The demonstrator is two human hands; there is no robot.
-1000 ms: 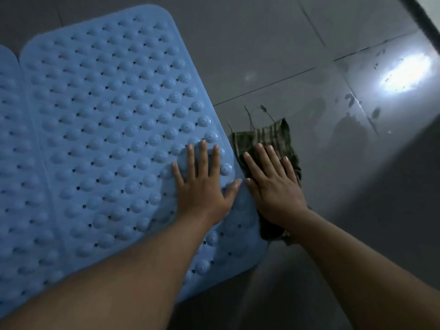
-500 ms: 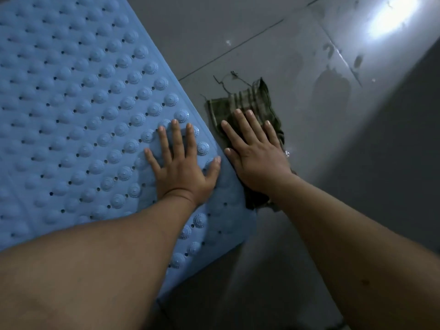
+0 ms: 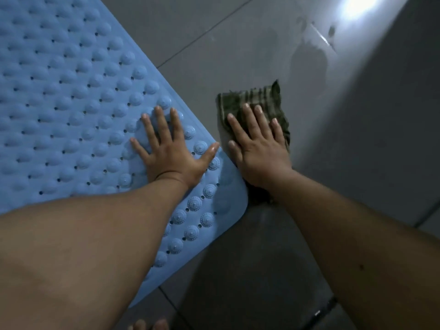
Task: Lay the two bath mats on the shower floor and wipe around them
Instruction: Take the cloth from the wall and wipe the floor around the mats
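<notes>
A light blue bath mat (image 3: pixel 71 96) with rows of raised bumps and small holes lies flat on the grey tiled shower floor (image 3: pixel 238 39), filling the left of the view. My left hand (image 3: pixel 170 151) presses flat on the mat near its right edge, fingers spread. My right hand (image 3: pixel 258 144) lies flat, fingers straight, on a dark green checked cloth (image 3: pixel 259 98) on the tiles just right of the mat's edge. Only one mat shows in the current view.
The floor is wet and shiny, with a bright light reflection (image 3: pixel 357 5) at the top right and dark spots near it. Toes (image 3: pixel 147 326) show at the bottom edge. A dark shaded band runs down the right side.
The cloth and my right hand have slid a little away from the mat's edge. The view has shifted, so the mat seam at the left is out of frame. My left hand stays pressed on the mat.
</notes>
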